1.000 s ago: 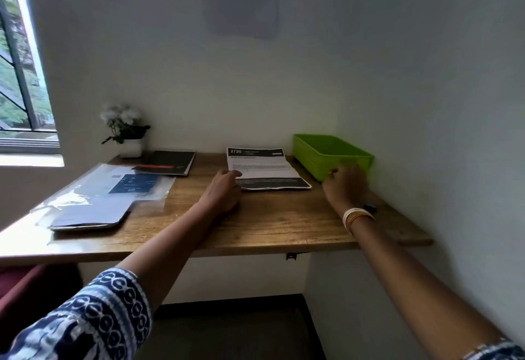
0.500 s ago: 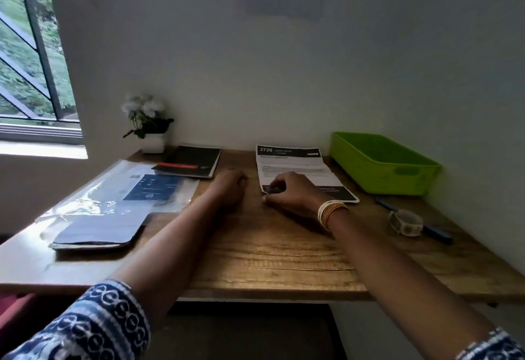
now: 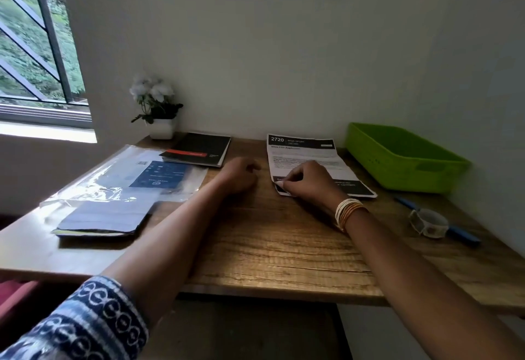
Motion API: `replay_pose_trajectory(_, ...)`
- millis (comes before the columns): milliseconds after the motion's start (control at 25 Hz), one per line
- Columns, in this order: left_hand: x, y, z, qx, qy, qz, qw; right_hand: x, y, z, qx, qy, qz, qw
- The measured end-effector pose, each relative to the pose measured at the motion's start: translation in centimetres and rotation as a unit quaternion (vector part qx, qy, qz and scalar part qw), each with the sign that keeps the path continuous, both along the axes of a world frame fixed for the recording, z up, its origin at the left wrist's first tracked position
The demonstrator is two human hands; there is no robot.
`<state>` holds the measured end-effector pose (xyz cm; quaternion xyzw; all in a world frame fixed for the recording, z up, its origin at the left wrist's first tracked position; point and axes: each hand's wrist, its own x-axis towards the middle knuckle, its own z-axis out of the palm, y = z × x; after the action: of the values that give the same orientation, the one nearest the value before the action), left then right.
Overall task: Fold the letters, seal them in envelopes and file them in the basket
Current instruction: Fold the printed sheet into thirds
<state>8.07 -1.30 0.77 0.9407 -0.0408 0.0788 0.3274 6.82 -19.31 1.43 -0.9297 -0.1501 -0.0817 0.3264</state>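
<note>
Head view. Wooden table [image 3: 284, 246] set into a corner, white walls behind and to the right.

Letter [image 3: 306, 152]: a printed sheet with a black header band reading "2720", lying flat at the back centre-right of the table, just left of the green basket [image 3: 403, 160]. The basket stands against the right wall with nothing visible inside it.

Right hand [image 3: 305, 183]: resting on the near left corner of the letter, fingers [image 3: 287, 182] curled and pinching that corner, which is lifted slightly off the wood. Bangles on the wrist.

Left hand [image 3: 240, 176]: lying on the bare table just left of the letter, not touching it. Fingers loosely curled, holding nothing.

Left part of the table: a clear plastic sleeve [image 3: 127, 180] with a blue printed sheet inside, and a dark envelope stack [image 3: 102, 217] at its near end. Behind these, a black notebook [image 3: 199, 149] with a red strip, next to a small white pot of white flowers [image 3: 154, 106] at the wall.

Right near side: a tape roll [image 3: 429, 221] lying on a blue pen [image 3: 460, 233], both well clear of the letter. Window [image 3: 37, 47] at upper left. Patterned blue sleeve on the left arm at the bottom edge.
</note>
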Motion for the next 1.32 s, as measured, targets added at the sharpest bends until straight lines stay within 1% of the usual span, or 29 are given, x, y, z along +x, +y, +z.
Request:
replay_pose_trajectory(160,-0.4,0.2,-0.1,-0.078,-0.008,0.023,0.997,-0.6,-0.2,0.6,-0.002,-0.074,-0.019,0.997)
replay_pose_trajectory(200,-0.4,0.3,-0.2,-0.110,-0.012,0.035,0.993,-0.7,-0.4,0.8,0.006,-0.085,-0.025,0.996)
replay_pose_trajectory(280,-0.4,0.5,-0.3,-0.203,-0.011,0.062,0.977,-0.8,-0.7,1.3,0.035,-0.097,-0.032,0.994)
replay_pose_trajectory(400,-0.3,0.9,-0.1,-0.358,-0.009,0.081,0.930,-1.4,-1.1,2.0,0.094,-0.113,0.000,0.989)
replay_pose_trajectory(520,-0.1,1.7,0.5,-0.511,0.037,0.098,0.853,-1.7,-1.8,2.2,0.154,-0.106,0.081,0.979)
replay_pose_trajectory(560,-0.1,2.0,0.7,-0.548,0.053,0.099,0.829,-1.6,-2.1,2.3,0.165,-0.097,0.104,0.976)
replay_pose_trajectory(600,0.0,2.2,0.7,-0.570,0.063,0.100,0.813,-1.4,-2.4,2.4,0.174,-0.087,0.123,0.973)
replay_pose_trajectory(680,0.0,2.4,0.7,-0.585,0.064,0.104,0.802,-0.9,-3.1,2.6,0.204,-0.083,0.146,0.965)
replay_pose_trajectory(760,0.1,2.3,0.5,-0.586,0.051,0.110,0.801,0.0,-3.9,2.6,0.248,-0.084,0.143,0.954)
replay_pose_trajectory(800,0.1,2.4,0.6,-0.593,0.046,0.118,0.795,0.3,-4.4,2.7,0.258,-0.081,0.135,0.953)
replay_pose_trajectory(880,0.1,2.8,0.7,-0.608,0.046,0.139,0.780,0.6,-5.2,2.7,0.240,-0.075,0.122,0.960)
replay_pose_trajectory(960,0.0,3.5,0.7,-0.608,0.049,0.155,0.777,0.6,-6.0,2.7,0.172,-0.069,0.095,0.978)
replay_pose_trajectory(1000,-0.1,3.7,0.6,-0.600,0.051,0.156,0.783,0.7,-6.4,2.7,0.125,-0.058,0.073,0.988)
replay_pose_trajectory(1080,-0.6,3.7,0.5,-0.556,0.062,0.143,0.817,1.0,-7.0,2.2,0.011,-0.025,0.001,1.000)
replay_pose_trajectory(1120,-1.0,3.4,0.6,-0.529,0.074,0.129,0.836,1.0,-7.1,1.9,-0.043,-0.018,-0.042,0.998)
replay_pose_trajectory(1160,-1.4,3.1,0.9,-0.506,0.092,0.113,0.850,1.0,-6.8,1.7,-0.073,-0.017,-0.076,0.994)
replay_pose_trajectory(1240,-2.2,2.5,1.6,-0.479,0.153,0.079,0.861,0.2,-5.2,1.6,-0.071,-0.028,-0.094,0.993)
replay_pose_trajectory(1320,-2.6,2.4,2.2,-0.448,0.217,0.057,0.866,-0.9,-2.8,1.5,-0.054,-0.022,-0.061,0.996)
